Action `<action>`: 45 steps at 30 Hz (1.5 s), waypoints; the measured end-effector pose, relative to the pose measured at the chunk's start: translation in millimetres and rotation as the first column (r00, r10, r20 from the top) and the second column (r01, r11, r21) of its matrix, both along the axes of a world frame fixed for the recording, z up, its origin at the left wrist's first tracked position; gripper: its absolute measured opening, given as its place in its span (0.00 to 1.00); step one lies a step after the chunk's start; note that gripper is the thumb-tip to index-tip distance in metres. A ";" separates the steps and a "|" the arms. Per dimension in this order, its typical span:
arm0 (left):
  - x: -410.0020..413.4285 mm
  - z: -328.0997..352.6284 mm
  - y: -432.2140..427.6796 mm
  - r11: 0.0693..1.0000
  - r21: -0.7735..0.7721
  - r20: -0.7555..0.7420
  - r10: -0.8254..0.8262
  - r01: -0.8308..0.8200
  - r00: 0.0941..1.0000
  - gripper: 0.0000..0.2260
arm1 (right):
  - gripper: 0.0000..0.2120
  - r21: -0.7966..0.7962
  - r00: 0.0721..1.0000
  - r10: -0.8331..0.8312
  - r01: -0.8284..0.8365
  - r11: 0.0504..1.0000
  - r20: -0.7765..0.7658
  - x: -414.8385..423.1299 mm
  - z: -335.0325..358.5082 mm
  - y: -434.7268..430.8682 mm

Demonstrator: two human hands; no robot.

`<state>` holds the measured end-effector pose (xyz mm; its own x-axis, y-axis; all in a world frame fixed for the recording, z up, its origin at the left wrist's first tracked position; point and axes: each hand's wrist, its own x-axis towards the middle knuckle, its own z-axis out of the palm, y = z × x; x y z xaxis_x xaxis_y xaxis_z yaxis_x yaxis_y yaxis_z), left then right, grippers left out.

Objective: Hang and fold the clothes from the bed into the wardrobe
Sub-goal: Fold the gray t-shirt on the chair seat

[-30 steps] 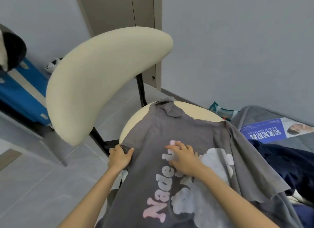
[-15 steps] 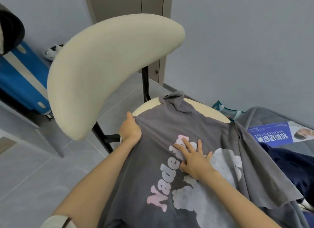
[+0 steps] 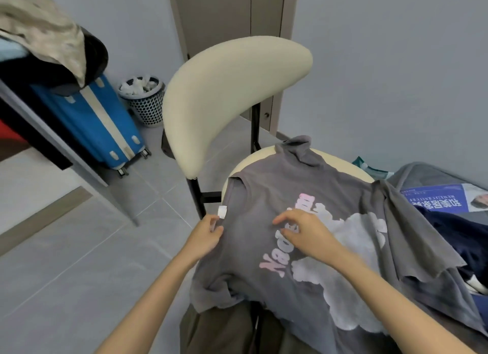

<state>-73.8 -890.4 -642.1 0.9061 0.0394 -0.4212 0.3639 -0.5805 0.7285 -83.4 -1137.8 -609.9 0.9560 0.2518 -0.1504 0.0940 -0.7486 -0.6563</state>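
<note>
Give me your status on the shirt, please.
Left grip pinches edge of grey T-shirt. Right grip curled over its print, hold unclear. T-shirt flat on chair seat, nothing on top.

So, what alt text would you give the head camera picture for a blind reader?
Two bare hands work a grey T-shirt spread on a cream chair: the left hand pinches its edge by a white tag, and the right hand, fingers bent, is over the pink lettering. A blue suitcase stands to the left.
</note>
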 end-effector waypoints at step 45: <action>-171.6 37.9 36.6 0.866 -0.477 -0.102 0.116 -0.151 0.988 0.08 | 0.08 0.254 0.999 -0.041 0.040 0.966 0.000 -104.4 31.7 69.8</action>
<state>-245.4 -853.9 -604.2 0.8754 -0.0655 -0.4789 0.4712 -0.1052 0.8757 -187.9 -1067.9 -578.2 0.9668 0.2422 -0.0815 0.0709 -0.5604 -0.8252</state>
